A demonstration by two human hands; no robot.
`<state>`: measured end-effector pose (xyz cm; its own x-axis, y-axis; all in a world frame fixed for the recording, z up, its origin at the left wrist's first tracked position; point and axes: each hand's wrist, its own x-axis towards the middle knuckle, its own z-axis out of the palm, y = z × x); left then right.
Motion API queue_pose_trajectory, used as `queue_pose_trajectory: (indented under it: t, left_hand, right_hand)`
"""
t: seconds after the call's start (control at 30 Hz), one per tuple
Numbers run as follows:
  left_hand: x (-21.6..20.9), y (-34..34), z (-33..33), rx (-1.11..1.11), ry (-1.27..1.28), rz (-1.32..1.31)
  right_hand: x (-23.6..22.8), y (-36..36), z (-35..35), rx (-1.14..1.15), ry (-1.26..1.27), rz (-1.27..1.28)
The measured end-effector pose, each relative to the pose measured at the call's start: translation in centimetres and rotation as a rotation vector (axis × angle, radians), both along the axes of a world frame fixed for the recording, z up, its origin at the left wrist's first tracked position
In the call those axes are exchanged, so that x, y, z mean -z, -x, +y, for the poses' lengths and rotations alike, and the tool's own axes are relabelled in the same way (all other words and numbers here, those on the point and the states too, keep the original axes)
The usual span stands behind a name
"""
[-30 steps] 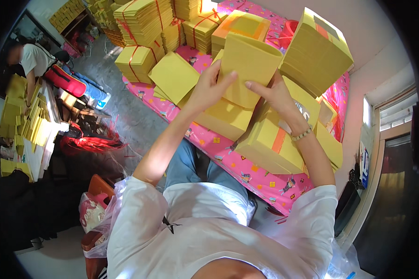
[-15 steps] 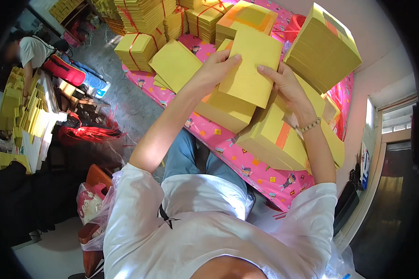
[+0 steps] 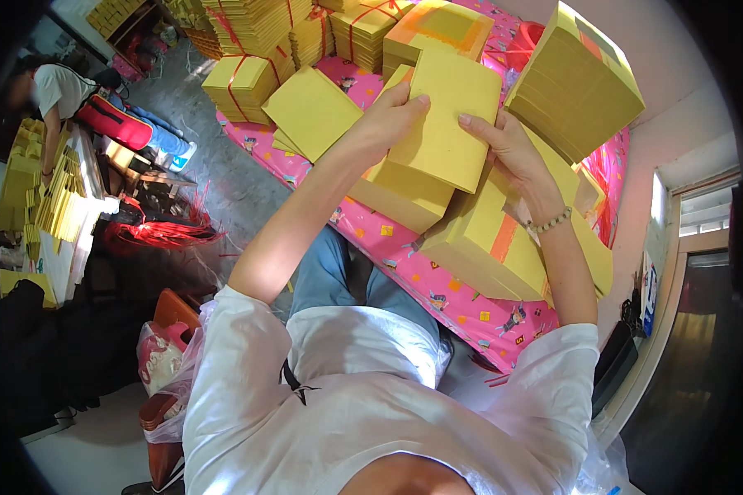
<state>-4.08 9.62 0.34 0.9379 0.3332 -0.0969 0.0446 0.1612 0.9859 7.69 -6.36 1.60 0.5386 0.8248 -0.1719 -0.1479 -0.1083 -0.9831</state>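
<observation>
A stack of yellow paper sheets (image 3: 447,124) is held between my two hands above the pink covered table. My left hand (image 3: 395,117) is closed on its left side, thumb on the top sheet. From the right, my right hand (image 3: 513,150) grips the opposite edge, its thumb also lying on top; a beaded bracelet circles that wrist. The undersides of both hands' fingers are hidden. Below the held stack lies a thick block of yellow paper (image 3: 404,202). Another yellow block with an orange patch (image 3: 483,247) stands beside it, under my right forearm.
Red-tied yellow bundles (image 3: 243,89) crowd the table's far left. A tall paper stack (image 3: 582,91) leans at far right, near a red basin (image 3: 524,45). Loose yellow sheets (image 3: 314,111) lie left. A co-worker (image 3: 66,91) bends over another table; red strings (image 3: 161,231) hang nearby.
The held stack's far edge has dipped slightly toward me. Both hands keep the same hold, and the co-worker's arm has shifted a little.
</observation>
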Motion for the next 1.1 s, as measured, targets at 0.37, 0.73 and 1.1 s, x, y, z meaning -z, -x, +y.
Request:
queue_pose_trajectory:
  t: [0.37,0.73,1.1]
  left_hand:
    - [3.3,0.3,-2.1,-0.23,-0.105,-0.489]
    - [2.9,1.5,-3.3,-0.248,-0.128,-0.571]
    - [2.9,2.4,-4.0,-0.317,-0.095,-0.597]
  right_hand:
    - [0.1,1.8,0.2,0.041,-0.226,-0.291]
    - [-0.3,2.6,-0.4,0.011,-0.255,-0.311]
    - [-1.0,2.9,-1.1,0.005,-0.22,-0.258]
